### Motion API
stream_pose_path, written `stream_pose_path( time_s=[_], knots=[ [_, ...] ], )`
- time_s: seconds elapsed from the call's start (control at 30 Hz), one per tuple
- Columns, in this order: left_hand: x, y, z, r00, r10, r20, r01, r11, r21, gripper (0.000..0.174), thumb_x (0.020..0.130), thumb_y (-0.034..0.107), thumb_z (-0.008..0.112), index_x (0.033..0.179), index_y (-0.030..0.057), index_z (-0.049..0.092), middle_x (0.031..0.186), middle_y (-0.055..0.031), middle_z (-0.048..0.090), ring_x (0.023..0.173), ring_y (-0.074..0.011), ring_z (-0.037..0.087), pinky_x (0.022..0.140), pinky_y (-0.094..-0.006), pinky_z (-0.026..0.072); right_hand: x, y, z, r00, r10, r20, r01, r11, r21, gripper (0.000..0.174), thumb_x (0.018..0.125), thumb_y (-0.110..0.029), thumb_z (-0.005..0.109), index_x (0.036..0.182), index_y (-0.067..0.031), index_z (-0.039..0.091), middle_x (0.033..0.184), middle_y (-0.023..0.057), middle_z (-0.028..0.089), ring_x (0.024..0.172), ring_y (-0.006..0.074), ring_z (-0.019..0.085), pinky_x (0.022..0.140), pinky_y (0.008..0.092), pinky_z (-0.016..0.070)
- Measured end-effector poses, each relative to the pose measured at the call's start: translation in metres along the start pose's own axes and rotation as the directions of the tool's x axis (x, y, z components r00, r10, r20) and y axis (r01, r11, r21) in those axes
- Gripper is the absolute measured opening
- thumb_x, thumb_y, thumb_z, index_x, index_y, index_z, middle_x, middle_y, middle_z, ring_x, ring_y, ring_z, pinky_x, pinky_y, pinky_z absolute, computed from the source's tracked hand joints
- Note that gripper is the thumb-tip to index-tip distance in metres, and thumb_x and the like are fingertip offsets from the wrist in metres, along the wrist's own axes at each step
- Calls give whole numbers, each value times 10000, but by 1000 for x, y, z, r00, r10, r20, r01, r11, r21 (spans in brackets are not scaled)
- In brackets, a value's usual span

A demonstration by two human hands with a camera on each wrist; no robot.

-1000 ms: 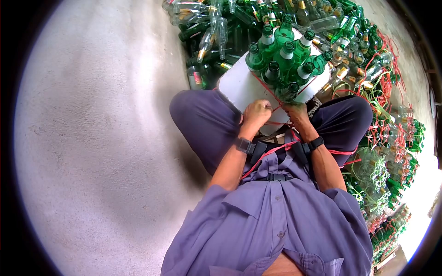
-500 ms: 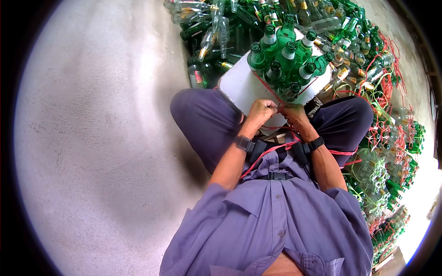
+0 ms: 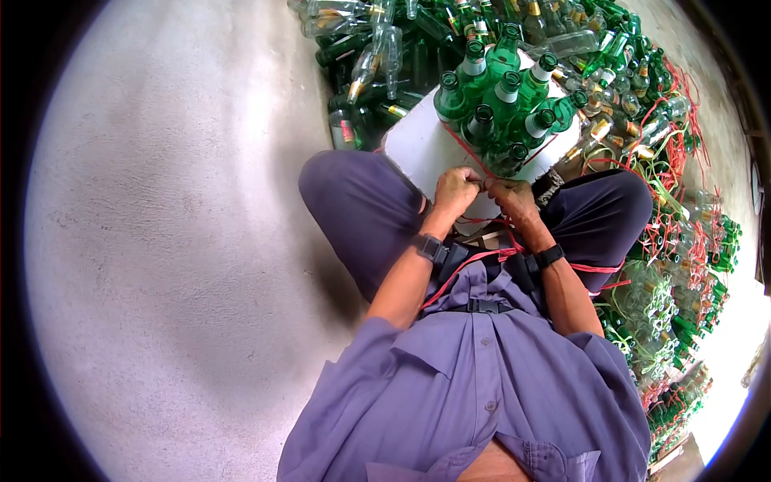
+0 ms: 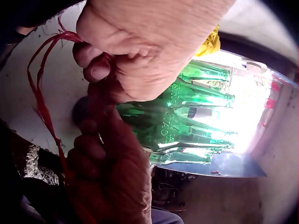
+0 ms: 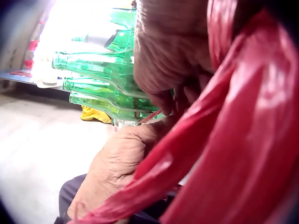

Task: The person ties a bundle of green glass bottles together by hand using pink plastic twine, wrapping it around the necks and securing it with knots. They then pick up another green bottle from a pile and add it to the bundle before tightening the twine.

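Observation:
A cluster of green glass bottles (image 3: 506,96) stands upright on a white board (image 3: 418,140), with red plastic twine (image 3: 464,145) drawn round it. At its near side my left hand (image 3: 456,191) and right hand (image 3: 514,201) meet, fingertips nearly together. In the left wrist view, the left hand (image 4: 135,46) has its fingers curled on the red twine (image 4: 44,107), which hangs in a loop. The right hand (image 4: 117,172) pinches the twine just below. In the right wrist view, wide red strands partly hide the fingers.
Loose green and clear bottles (image 3: 385,64) lie heaped behind and left of the board. Tied bottle bundles (image 3: 683,265) line the right side, with loose red twine (image 3: 683,88) nearby. Bare concrete floor (image 3: 177,241) spreads on the left. My knees (image 3: 345,193) flank the board.
My hands have drawn closer together; the red crossing that showed between them a second ago is now mostly hidden by the fingers. The bottles stay standing in place.

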State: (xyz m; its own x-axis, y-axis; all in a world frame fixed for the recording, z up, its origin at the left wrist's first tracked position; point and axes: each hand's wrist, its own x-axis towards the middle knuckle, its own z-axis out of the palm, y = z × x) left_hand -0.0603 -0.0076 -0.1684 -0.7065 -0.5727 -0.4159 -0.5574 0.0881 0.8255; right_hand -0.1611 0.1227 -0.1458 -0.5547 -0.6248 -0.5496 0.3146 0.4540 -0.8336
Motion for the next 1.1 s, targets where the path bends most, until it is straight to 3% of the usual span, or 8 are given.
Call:
stream_pose_path(
  time_s=[0.23, 0.33, 0.4, 0.53, 0.6, 0.73, 0.8, 1.1],
  knots=[
    [2, 3, 0, 999, -27, -43, 25, 999, -46, 208, 770, 193, 640, 874, 34, 724, 784, -157, 704, 730, -302, 680, 700, -385, 519, 4, 7, -3, 991, 131, 10, -131, 991, -3, 306, 852, -278, 642, 717, -4, 665, 608, 11, 564, 503, 72, 447, 441, 239, 311],
    [-6, 18, -6, 986, -31, -166, 48, 994, 100, 179, 805, 134, 647, 853, -28, 705, 732, -106, 692, 646, -161, 646, 636, -291, 508, 8, 13, -5, 989, 146, -1, -146, 989, 21, 294, 846, -266, 660, 715, -3, 662, 590, 5, 552, 469, 68, 427, 421, 237, 294],
    [-5, 15, -5, 915, 178, -362, -102, 970, 219, 198, 826, 158, 646, 854, -34, 690, 742, -106, 697, 662, -166, 658, 631, -281, 501, 11, 17, -5, 990, 139, -18, -139, 990, 33, 279, 839, -252, 667, 717, -2, 665, 584, 3, 548, 464, 68, 424, 419, 238, 295],
    [-1, 11, -10, 961, 92, -263, -117, 990, -83, 231, 844, 193, 646, 849, -35, 678, 764, -107, 707, 622, -166, 661, 569, -270, 493, 15, 21, -2, 992, 93, -85, -88, 994, 69, 235, 819, -207, 683, 733, 12, 676, 581, 4, 556, 459, 71, 430, 413, 244, 299],
    [-13, 28, -15, 970, -187, 153, 235, 882, -410, 252, 859, 212, 632, 835, -37, 666, 738, -103, 705, 556, -160, 648, 492, -260, 474, 19, 25, -5, 990, 110, -86, -103, 992, 79, 224, 815, -194, 682, 737, 17, 679, 592, 12, 570, 469, 74, 443, 415, 244, 304],
    [-9, 17, -1, 980, -155, 128, 170, 979, -116, 261, 872, 208, 613, 861, -45, 672, 701, -109, 701, 530, -171, 654, 466, -267, 486, 15, 18, -4, 989, 119, -88, -112, 990, 80, 195, 813, -163, 666, 754, 21, 690, 634, 44, 618, 514, 83, 492, 438, 246, 341],
    [-3, 5, 6, 1000, -1, 2, 1, 999, 40, 269, 817, 215, 596, 844, -36, 688, 673, -186, 675, 643, -317, 687, 632, -380, 544, 13, 16, -3, 991, 101, -90, -94, 993, 74, 190, 813, -159, 663, 763, 21, 698, 647, 53, 632, 531, 88, 507, 458, 248, 360],
    [3, -5, 22, 994, -73, -85, 59, 986, -156, 251, 788, 157, 618, 891, -56, 702, 719, -193, 697, 605, -263, 692, 562, -354, 554, 6, 7, -6, 999, -28, 31, 27, 999, 19, 210, 799, -165, 663, 802, 36, 721, 671, 69, 663, 577, 105, 550, 518, 257, 416]
  ],
)
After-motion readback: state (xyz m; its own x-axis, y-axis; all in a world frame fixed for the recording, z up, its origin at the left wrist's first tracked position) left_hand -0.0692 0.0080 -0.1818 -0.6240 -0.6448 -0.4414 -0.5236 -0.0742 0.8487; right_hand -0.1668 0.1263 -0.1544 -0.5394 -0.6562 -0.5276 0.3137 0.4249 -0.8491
